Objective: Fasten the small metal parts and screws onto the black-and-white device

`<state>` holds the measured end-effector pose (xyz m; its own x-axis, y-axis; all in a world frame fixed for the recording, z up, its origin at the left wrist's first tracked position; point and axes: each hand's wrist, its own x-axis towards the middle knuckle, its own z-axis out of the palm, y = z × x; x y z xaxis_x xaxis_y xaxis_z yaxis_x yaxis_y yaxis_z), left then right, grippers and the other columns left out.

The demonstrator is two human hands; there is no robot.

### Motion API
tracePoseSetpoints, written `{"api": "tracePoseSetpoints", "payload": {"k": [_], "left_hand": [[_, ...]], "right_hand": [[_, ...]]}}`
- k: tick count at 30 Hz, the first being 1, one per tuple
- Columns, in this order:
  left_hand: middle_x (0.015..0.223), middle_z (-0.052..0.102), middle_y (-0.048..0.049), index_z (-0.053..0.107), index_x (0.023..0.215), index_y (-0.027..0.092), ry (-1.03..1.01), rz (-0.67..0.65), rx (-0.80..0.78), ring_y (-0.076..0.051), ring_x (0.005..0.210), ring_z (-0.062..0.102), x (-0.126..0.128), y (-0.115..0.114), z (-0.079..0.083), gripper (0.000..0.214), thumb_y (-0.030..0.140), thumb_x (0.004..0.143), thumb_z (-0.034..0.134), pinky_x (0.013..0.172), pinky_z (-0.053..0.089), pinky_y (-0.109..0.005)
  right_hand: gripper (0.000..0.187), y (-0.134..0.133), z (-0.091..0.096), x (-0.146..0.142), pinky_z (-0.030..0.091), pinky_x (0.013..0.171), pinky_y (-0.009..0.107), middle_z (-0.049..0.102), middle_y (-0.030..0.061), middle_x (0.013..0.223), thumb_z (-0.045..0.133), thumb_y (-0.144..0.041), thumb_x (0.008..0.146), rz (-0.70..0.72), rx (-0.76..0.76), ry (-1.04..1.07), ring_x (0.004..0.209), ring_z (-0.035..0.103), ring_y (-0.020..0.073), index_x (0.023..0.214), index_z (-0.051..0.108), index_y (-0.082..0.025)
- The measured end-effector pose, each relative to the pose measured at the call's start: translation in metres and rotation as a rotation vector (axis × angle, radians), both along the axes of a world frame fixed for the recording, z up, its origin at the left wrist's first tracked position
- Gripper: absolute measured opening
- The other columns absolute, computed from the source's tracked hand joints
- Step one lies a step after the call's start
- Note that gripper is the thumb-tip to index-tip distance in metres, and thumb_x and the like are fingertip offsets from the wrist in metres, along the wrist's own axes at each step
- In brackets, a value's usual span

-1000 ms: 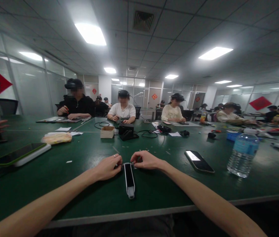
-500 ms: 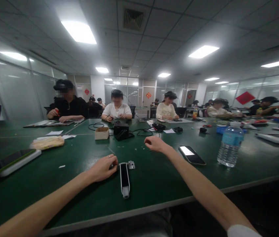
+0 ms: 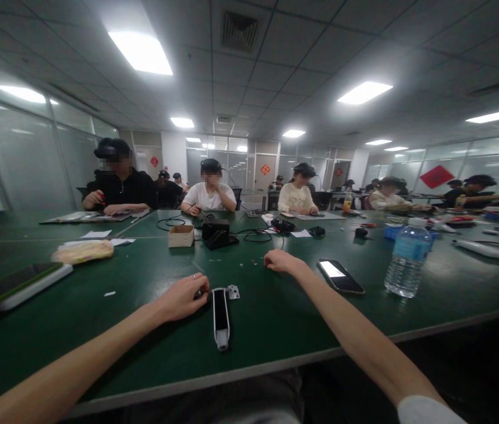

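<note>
On the green table my left hand (image 3: 186,297) rests with curled fingers, a ring on one of them. A small dark bit shows at its fingertips, too hidden to name. Just right of it lies a slim white device with a long black face (image 3: 221,312), its narrow end toward me. A small metal bracket with holes (image 3: 234,292) sits against the device's far right corner. Farther out, my right hand (image 3: 281,261) is closed, its fingertips down on the tabletop beside several tiny pale pieces (image 3: 241,265). Whatever those fingers may pinch is hidden.
To the right are a phone with a lit screen (image 3: 341,275) and a water bottle (image 3: 408,259). A small open box (image 3: 181,236) and a black device (image 3: 215,229) with cables stand ahead. At left lie a plastic-wrapped item (image 3: 83,251) and a green-edged tablet-like device (image 3: 15,285). Co-workers sit across.
My right hand has shifted slightly right, away from the tiny pieces. My left hand stays beside the device. A co-worker opposite has raised a hand to their face.
</note>
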<state>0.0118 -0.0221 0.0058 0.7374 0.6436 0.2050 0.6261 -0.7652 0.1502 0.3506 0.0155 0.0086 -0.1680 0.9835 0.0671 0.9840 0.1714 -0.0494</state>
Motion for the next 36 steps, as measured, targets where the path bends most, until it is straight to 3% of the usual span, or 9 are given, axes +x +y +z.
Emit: {"api": "tracePoseSetpoints", "payload": {"k": [8, 12, 17, 29, 36], "left_hand": [[0.091, 0.061, -0.0055, 0.056, 0.090, 0.019, -0.002, -0.001, 0.013, -0.019, 0.080, 0.058, 0.000, -0.001, 0.000, 0.014, 0.028, 0.087, 0.045, 0.070, 0.044, -0.030], [0.091, 0.061, -0.0055, 0.056, 0.090, 0.019, 0.001, -0.002, 0.005, -0.019, 0.079, 0.058, 0.000, 0.000, 0.000, 0.015, 0.028, 0.087, 0.045, 0.069, 0.044, -0.030], [0.091, 0.061, -0.0054, 0.055, 0.089, 0.019, 0.001, 0.000, 0.019, -0.019, 0.080, 0.057, 0.000, 0.000, -0.002, 0.013, 0.027, 0.086, 0.045, 0.070, 0.043, -0.030], [0.090, 0.060, -0.0053, 0.055, 0.088, 0.019, 0.003, -0.003, 0.008, -0.019, 0.079, 0.056, 0.001, 0.000, -0.001, 0.014, 0.028, 0.086, 0.044, 0.069, 0.043, -0.030], [0.089, 0.060, -0.0050, 0.055, 0.087, 0.019, 0.005, -0.006, 0.016, -0.019, 0.079, 0.057, 0.000, 0.003, -0.004, 0.014, 0.028, 0.085, 0.044, 0.070, 0.044, -0.031]], "right_hand": [[0.018, -0.010, 0.007, -0.017, 0.043, 0.071, 0.025, 0.070, 0.0103, 0.091, 0.057, -0.013, 0.079, 0.101, 0.042, 0.046, 0.082, 0.064, 0.0203, 0.088, 0.073, -0.016], [0.019, -0.021, 0.008, -0.046, 0.043, 0.068, 0.022, 0.070, 0.0039, 0.089, 0.058, -0.017, 0.080, 0.245, 0.034, 0.119, 0.078, 0.062, 0.0154, 0.093, 0.071, -0.019], [0.017, -0.035, 0.002, -0.079, 0.044, 0.064, 0.021, 0.068, 0.0012, 0.083, 0.060, -0.021, 0.080, 0.457, -0.054, 0.372, 0.072, 0.061, 0.0128, 0.093, 0.070, -0.017], [0.016, -0.037, -0.008, -0.090, 0.049, 0.066, 0.022, 0.069, 0.0008, 0.080, 0.061, -0.021, 0.078, 0.446, -0.208, 0.686, 0.072, 0.064, 0.0128, 0.091, 0.068, -0.015], [0.017, -0.037, -0.010, -0.091, 0.049, 0.068, 0.024, 0.070, 0.0010, 0.081, 0.060, -0.022, 0.079, 0.458, -0.184, 0.682, 0.072, 0.064, 0.0133, 0.091, 0.069, -0.015]]}}
